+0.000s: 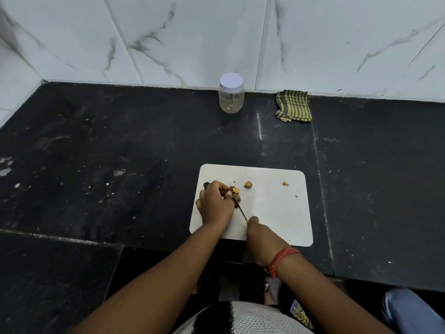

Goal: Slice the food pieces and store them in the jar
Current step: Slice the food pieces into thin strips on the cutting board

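In the lower middle of the frame, on the white cutting board [272,208], the slicing step is in hand. The left hand [215,203] has its fingers curled over a clump of brown food pieces [234,191] near the board's left edge and holds it down. The right hand [258,233] grips the handle of a small knife [240,208]; the handle is hidden inside the closed fingers, and the thin blade points up-left to the clump, just beside the left fingertips. Three smaller pieces lie apart on the board, further right. The jar [231,94] stands in the upper middle of the frame against the tiled wall, its white lid on, with a few pieces at the bottom. A striped cloth [293,106] lies to its right. I judge the next move needs a careful cut close to the fingers; later the lid must come off.
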A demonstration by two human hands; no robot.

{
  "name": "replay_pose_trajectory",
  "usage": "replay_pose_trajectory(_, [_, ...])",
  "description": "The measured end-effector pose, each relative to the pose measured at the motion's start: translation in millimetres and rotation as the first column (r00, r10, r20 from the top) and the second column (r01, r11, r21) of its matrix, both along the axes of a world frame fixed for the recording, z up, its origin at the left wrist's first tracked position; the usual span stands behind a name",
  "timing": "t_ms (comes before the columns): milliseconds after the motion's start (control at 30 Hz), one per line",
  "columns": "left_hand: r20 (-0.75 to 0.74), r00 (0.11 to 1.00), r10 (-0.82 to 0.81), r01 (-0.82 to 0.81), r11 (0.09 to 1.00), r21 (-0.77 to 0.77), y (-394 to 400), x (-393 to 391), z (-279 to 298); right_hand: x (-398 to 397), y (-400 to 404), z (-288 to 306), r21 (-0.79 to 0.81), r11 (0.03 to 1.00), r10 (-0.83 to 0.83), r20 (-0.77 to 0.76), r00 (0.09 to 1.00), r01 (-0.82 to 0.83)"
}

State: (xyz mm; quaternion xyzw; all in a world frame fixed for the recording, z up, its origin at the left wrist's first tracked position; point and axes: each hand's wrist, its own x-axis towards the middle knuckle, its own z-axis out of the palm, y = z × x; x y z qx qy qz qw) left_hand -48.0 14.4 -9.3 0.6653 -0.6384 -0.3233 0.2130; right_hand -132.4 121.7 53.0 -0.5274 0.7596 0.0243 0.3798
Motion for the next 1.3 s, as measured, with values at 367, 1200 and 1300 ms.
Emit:
replay_pose_trajectory(367, [0.028, 0.999, -0.032, 0.032, 0.999, -0.012, 2.2, 0.7, 2.2, -3.7, 12.6, -6.6, -0.039, 0.999, 0.006, -0.008, 1.0, -0.006])
replay_pose_trajectory(1200, [0.057, 0.996, -0.066, 0.066, 0.998, -0.001, -0.2, 2.6, 1.9, -9.2, 15.5, -13.5, -0.089, 0.996, 0.016, -0.05, 0.999, -0.02])
replay_pose_trajectory(1300, [0.051, 0.996, -0.067, 0.067, 0.998, 0.013, -1.1, 3.5, 2.6, -9.6, 23.6, -16.9, -0.097, 0.995, 0.023, -0.04, 0.999, -0.027])
